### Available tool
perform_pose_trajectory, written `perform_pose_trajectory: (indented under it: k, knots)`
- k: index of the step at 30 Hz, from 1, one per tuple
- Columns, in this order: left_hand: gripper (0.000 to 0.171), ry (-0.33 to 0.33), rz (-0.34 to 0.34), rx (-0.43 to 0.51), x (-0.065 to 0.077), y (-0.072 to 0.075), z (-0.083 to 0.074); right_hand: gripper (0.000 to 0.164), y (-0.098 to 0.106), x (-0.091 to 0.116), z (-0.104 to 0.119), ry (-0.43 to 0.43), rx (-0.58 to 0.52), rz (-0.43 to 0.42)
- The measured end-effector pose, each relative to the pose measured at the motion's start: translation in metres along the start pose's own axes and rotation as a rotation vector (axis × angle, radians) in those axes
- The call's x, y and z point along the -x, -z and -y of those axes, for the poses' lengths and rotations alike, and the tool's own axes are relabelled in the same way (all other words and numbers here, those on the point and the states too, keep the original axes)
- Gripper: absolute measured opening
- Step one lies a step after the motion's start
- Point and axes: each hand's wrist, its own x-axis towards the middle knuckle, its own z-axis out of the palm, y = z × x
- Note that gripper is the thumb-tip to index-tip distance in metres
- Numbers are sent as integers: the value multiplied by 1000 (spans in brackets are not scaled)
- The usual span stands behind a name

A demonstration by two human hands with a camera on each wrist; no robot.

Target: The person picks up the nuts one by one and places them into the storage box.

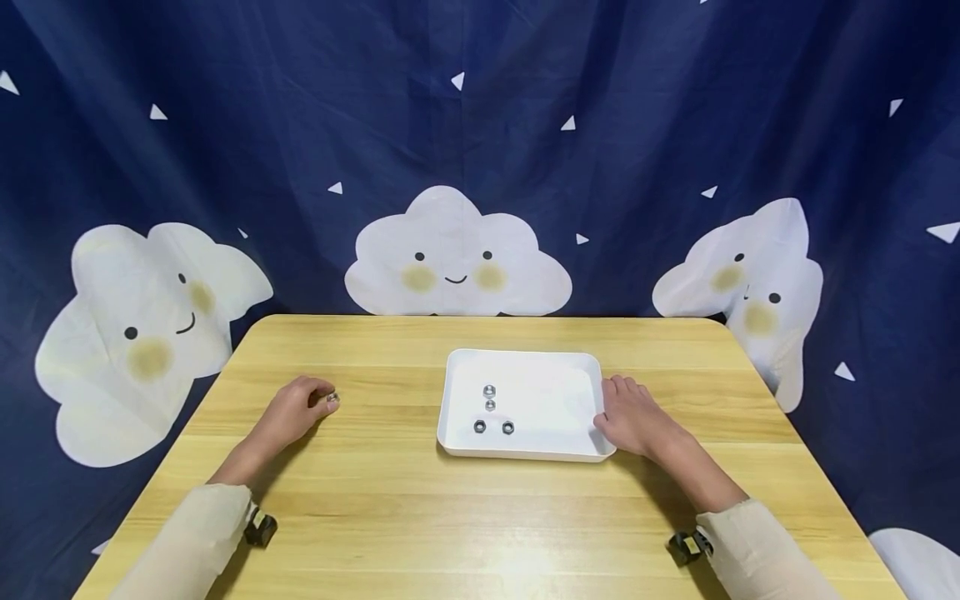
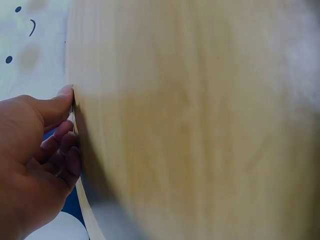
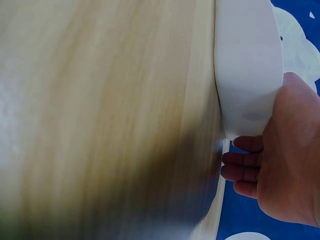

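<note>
Left of the tray, my left hand (image 1: 294,412) pinches a small metal nut (image 1: 333,397) between thumb and fingertips, close over the tabletop. The left wrist view shows the thumb and bent fingers, with the nut mostly hidden. A shallow white tray (image 1: 551,404) lies in the middle of the table. My right hand (image 1: 634,417) grips its right side, thumb over the rim and the other fingers along the outer wall. Inside the tray's left half are several metal nuts: two shiny ones, such as the upper nut (image 1: 489,390), and two darker ones, such as the lower nut (image 1: 508,427).
The wooden table (image 1: 390,517) has a straight back edge and rounded far corners. Behind it hangs a dark blue curtain (image 1: 510,150) with white clouds and small triangles. A black wrist camera (image 1: 260,528) sits on the left sleeve, another camera (image 1: 688,547) on the right.
</note>
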Motion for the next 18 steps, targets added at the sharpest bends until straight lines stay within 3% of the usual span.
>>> perform_pose_trajectory:
  k: [10, 18]
  knots:
    - [19, -15, -23, -9, -1, -2, 2, 58, -2, 0, -1, -6, -6, -2]
    - [10, -42, -3, 0, -3, -1, 1, 58, -2, 0, -1, -8, -5, -7]
